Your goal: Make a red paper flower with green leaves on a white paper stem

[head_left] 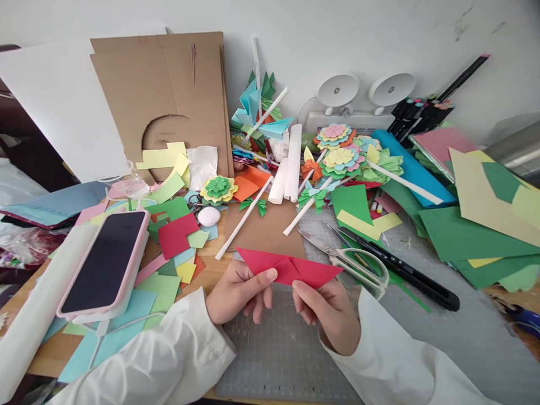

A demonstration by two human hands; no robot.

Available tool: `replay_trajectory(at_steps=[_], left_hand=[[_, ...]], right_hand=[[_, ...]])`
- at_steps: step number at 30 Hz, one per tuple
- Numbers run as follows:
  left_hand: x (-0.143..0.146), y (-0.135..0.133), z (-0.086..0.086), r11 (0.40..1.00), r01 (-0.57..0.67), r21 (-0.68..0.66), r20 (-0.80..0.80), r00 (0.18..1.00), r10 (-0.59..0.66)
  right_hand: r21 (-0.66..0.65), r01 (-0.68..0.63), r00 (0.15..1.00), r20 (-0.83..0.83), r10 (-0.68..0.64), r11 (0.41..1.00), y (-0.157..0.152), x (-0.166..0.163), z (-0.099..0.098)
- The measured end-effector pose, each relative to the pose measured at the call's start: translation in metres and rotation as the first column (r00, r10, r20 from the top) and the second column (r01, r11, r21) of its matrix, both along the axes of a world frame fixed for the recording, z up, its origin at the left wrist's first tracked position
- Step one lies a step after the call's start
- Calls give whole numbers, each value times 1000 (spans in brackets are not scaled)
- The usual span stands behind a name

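Note:
A folded piece of red paper (289, 269), long and pointed at both ends, is held up between my two hands above the grey cutting mat (291, 360). My left hand (242, 289) pinches its lower left part, thumb in front and fingers behind. On the other side my right hand (327, 309) grips the lower right edge between thumb and fingers. A diagonal crease or flap shows at the paper's middle. Scissors with pale handles (358, 261) lie just beyond my right hand, beside a black utensil with a long body (405, 273).
A phone in a pink case (105, 261) lies left among paper scraps (177, 233). Cardboard sheets (164, 84) lean on the wall. Paper flowers (341, 154) with white stems stand at the back. Green paper sheets (476, 233) pile up at right, near blue-handled pliers (523, 318).

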State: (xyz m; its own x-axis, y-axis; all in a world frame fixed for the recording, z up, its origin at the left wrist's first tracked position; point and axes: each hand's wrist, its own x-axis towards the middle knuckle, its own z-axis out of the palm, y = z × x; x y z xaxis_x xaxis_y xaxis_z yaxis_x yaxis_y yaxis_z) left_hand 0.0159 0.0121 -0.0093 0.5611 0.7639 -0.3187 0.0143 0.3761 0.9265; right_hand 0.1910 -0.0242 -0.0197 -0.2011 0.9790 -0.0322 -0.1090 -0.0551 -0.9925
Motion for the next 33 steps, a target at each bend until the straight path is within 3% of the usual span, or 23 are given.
replay_trajectory(at_steps=[3,7,12,15,17,21,25,33], left_hand=[[1,-1,0,1000,-4,-5,16,1000,4],[-3,1,2,1000,-25,-12,30,999,26],[-14,16,9,970,-212,-117,250,939,236],[-14,20,12,970,-99,-220,269,950,158],[-13,19,13,972,30,-234,207,978,19],[-10,13,15,951,228,-210,108,972,-209],[-12,14,15,961,185,-204,145,977,-158],[-11,12,14,947,175,-268,196,973,-124]], right_hand=[[18,-6,1000,-20,6,1000,-1,2,-5],[-29,-78,983,-166,72,997,0,5,-7],[-111,-256,913,-354,202,960,6,14,2],[-124,-371,879,-365,305,920,8,16,2],[-109,-399,882,-319,348,911,8,15,0],[-33,-287,951,-126,281,957,10,13,-1],[103,-112,989,-87,121,988,14,15,5],[305,-68,996,-37,84,950,8,12,-1]])
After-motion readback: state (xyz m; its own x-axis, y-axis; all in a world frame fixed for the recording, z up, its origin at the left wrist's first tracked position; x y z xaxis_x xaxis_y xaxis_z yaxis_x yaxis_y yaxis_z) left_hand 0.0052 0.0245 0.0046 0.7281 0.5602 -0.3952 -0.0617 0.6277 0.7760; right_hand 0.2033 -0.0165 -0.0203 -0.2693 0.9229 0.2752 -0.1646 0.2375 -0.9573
